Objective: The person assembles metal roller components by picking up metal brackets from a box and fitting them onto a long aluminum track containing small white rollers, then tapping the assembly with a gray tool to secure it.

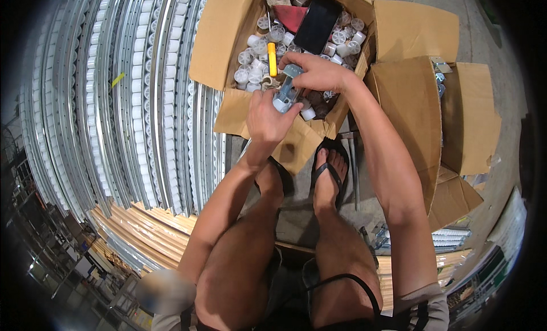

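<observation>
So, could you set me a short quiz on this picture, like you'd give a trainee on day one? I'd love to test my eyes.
1. True or false: inside the open cardboard box, the black phone lies to the right of the yellow object.
2. What are the left hand and right hand both holding?
A) the phone
B) a grey piece
C) the yellow object
3. Fill the gap: the long metal rails with white rollers fill the ____ side of the picture.

Key: 1. True. 2. B. 3. Left.
</observation>
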A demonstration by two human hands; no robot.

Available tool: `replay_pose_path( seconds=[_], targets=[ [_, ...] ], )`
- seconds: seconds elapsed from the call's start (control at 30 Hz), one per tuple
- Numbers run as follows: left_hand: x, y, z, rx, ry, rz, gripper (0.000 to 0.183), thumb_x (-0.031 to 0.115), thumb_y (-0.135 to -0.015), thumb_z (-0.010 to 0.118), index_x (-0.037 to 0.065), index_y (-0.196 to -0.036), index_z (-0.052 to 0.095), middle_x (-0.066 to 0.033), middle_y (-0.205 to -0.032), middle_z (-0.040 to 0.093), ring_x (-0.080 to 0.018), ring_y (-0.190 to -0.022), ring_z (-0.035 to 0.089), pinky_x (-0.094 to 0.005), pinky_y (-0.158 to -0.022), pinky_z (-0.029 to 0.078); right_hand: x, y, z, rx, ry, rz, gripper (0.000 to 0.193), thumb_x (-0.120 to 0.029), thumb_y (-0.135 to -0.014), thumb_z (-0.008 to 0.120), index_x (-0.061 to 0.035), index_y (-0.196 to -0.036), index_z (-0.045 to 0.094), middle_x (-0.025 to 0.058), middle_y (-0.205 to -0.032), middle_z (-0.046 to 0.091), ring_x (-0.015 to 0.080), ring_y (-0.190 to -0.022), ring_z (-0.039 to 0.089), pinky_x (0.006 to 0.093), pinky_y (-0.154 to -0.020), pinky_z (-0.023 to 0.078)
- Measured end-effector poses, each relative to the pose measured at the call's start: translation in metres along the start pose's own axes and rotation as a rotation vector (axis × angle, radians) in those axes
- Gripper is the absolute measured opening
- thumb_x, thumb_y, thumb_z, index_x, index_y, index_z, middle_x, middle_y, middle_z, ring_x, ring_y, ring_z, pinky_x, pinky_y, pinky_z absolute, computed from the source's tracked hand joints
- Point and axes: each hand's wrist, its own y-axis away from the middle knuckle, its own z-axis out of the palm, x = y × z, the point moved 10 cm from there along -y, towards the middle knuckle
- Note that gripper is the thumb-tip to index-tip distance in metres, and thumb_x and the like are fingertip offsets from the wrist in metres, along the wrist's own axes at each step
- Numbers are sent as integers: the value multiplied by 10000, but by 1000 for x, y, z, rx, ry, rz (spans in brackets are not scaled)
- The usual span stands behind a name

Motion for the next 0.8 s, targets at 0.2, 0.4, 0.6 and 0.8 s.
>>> replay_pose_path(
  seconds=[0.2,0.4,0.6,0.8],
  targets=[
    [4,-4,0,74,36,48,664,404,-650,874,5,-1132,653,-184,-1016,638,-358,-974,629,-441,-839,508,-5,2,1,78,70,-104,493,-76,-771,571,-48,-1260,519,125,-1101,610,180,-801,641,331,-694,556],
    [3,-8,4,-53,16,-32,633,372,-650,861,14,-1128,652,-202,-970,653,-374,-951,635,-441,-831,515,-14,13,-3,204,162,-214,467,-77,-773,566,-78,-1238,527,104,-946,630,162,-758,619,316,-663,513],
    [8,-5,2,-61,-19,-48,628,399,-671,843,19,-1130,645,-219,-990,664,-383,-953,651,-453,-828,520,-8,19,-4,159,128,-35,458,-81,-771,567,-79,-1228,536,100,-921,621,165,-839,601,322,-733,492],
    [6,-1,-2,-67,-28,-128,673,439,-684,836,4,-1153,626,-241,-1005,696,-396,-944,681,-474,-814,529,-19,31,-4,210,120,-149,442,-43,-777,548,-54,-1219,540,101,-959,622,160,-901,586,322,-795,489]
  ],
)
